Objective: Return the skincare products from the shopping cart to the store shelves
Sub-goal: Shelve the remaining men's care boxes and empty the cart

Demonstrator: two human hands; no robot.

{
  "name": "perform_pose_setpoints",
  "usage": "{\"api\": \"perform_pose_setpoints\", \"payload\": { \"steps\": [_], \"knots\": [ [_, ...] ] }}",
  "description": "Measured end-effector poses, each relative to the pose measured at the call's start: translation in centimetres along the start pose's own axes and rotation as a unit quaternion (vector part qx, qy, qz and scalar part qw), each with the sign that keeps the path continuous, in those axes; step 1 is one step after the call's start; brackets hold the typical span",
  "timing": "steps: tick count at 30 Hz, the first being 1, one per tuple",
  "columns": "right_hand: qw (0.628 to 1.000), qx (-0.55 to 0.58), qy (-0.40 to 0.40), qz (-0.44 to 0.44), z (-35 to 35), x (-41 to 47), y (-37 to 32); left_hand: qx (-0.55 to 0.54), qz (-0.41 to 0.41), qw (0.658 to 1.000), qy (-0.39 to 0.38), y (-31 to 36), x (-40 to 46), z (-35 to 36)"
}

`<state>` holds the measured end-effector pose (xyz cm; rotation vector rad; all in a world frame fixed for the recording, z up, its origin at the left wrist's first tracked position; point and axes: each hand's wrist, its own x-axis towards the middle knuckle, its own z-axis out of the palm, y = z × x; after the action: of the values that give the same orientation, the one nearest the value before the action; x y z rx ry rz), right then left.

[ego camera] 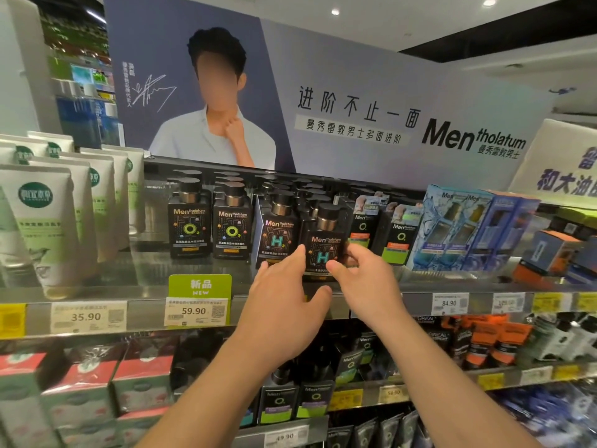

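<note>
Top shelf [145, 313], front edge: a black pump bottle [324, 242] marked "H" was held upright between both hands, standing at the shelf's front beside a matching "H" bottle [277, 234] on its left.

Left hand [287, 305]: fingers were laid nearly straight against the held bottle's left side, thumb reaching under its front; no curl round the bottle was seen.

Right hand [361, 279]: thumb was pressed to the bottle's front and fingers were curled round its right side, so the bottle was gripped.

Same shelf, left of the "H" pair: two black "O" bottles [211, 226] were stood side by side, with further pump bottles ranked behind. Far left: white and green tubes [48, 221] were stood in rows. Right of the held bottle: small black cartons [382, 237], then blue boxed sets [468, 231].

Shelf edge: a green "NEW" tag [200, 284] was fixed above a price label reading 59.90 [195, 312]; labels reading 35.90 and 84.90 were also noted.

Above: a Mentholatum banner [355, 101] was mounted.

Lower shelf: red and white boxes [97, 389] and dark cartons [295, 402] were stocked.
</note>
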<state>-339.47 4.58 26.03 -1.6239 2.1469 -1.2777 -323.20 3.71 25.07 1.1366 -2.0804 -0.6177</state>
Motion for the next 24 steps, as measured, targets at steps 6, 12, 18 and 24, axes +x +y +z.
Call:
{"api": "perform_pose_setpoints", "payload": {
  "steps": [6,12,18,24],
  "knots": [
    [0.998,0.028,0.044,-0.031,0.0,-1.2,0.4,-0.03,0.007,0.999,0.02,0.2,-0.6,-0.3],
    [0.992,0.064,0.095,-0.05,0.3,-3.6,0.4,-0.093,0.038,0.994,0.044,-0.2,-2.0,-0.5],
    [0.982,0.135,0.121,-0.056,0.1,-6.0,1.6,-0.152,0.101,0.982,0.054,-0.9,-3.7,0.7],
    [0.975,0.176,0.136,-0.02,-1.3,-9.4,4.3,-0.246,0.151,0.957,-0.002,-0.4,-5.5,3.4]
  ]
}}
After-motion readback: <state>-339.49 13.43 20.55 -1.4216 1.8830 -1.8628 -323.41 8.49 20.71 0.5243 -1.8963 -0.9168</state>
